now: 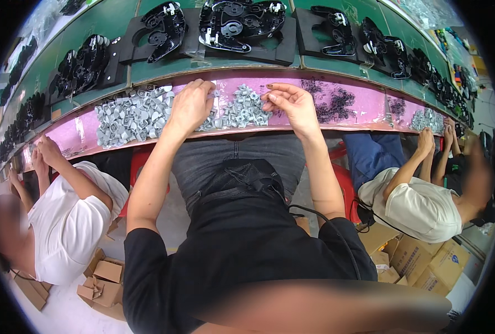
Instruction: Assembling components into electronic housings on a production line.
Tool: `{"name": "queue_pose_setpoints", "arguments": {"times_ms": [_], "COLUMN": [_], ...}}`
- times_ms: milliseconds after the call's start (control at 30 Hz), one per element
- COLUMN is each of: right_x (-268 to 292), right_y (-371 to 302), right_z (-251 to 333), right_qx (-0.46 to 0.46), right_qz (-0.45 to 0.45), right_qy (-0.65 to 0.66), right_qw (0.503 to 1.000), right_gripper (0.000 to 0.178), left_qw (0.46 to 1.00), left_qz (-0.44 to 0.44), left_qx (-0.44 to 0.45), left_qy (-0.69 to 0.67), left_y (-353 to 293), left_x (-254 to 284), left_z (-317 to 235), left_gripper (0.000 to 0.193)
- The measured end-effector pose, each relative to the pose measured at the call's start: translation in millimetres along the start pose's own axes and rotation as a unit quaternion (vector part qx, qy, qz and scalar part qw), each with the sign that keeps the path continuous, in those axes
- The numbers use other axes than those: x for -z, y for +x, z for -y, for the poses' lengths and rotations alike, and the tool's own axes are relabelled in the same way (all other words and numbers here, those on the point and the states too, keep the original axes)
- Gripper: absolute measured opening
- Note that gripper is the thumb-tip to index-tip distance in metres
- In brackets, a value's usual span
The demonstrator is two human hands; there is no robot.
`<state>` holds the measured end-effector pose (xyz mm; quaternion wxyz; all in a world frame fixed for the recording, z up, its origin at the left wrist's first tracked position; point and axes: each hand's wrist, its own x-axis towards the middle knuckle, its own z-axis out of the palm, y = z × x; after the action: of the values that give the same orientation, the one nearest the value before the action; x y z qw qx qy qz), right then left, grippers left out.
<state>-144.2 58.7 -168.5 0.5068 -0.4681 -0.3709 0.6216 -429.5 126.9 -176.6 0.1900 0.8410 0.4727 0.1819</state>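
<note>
My left hand (191, 104) is over the pink work strip, at the right edge of a pile of small grey plastic parts (133, 117). Its fingers are curled together near a small pale piece, and what they hold is too small to name. Just right of a heap of smaller grey, ring-like parts (244, 108), my right hand (294, 106) has thumb and fingers drawn close in a pinch. Whatever lies between them cannot be made out. Tiny black parts (336, 106) are scattered on the pink strip (364, 103) to the right of that hand.
Beyond the strip, a green bench (214, 65) bears black plastic housings (242, 25) on dark foam blocks (283, 47). A co-worker in white (72, 222) sits at left, another in a light shirt (414, 203) at right. Cardboard boxes (425, 261) stand on the floor.
</note>
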Motion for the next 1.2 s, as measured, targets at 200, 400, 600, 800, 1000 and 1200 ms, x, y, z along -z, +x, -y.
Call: {"name": "queue_pose_setpoints", "arguments": {"times_ms": [200, 400, 600, 800, 1000, 1200], "right_x": [-10, -18, -26, -33, -57, -83], "right_y": [-4, -2, 0, 0, 5, 9], "right_z": [7, 6, 3, 7, -2, -6], "right_qx": [0.005, 0.003, -0.011, 0.001, -0.03, -0.026], "right_qz": [0.016, 0.01, 0.01, 0.003, 0.01, 0.006], "right_qy": [0.02, 0.004, 0.02, 0.034, 0.13, 0.142], "right_qw": [1.0, 1.0, 1.0, 0.999, 0.991, 0.989], "right_gripper": [0.035, 0.038, 0.036, 0.035, 0.032, 0.031], "left_qw": [1.0, 1.0, 0.999, 0.997, 0.944, 0.836], "left_qz": [-0.012, -0.01, 0.02, 0.061, -0.032, -0.067], "left_qx": [0.015, 0.023, 0.007, -0.012, 0.044, 0.128], "left_qy": [-0.019, -0.007, 0.027, 0.041, -0.326, -0.529], "left_y": [-4, -1, 9, 8, -31, -46], "left_x": [10, 11, 2, 15, 43, 34], "left_z": [4, -2, 6, 9, -36, -58], "left_gripper": [0.023, 0.019, 0.02, 0.019, 0.021, 0.017]}}
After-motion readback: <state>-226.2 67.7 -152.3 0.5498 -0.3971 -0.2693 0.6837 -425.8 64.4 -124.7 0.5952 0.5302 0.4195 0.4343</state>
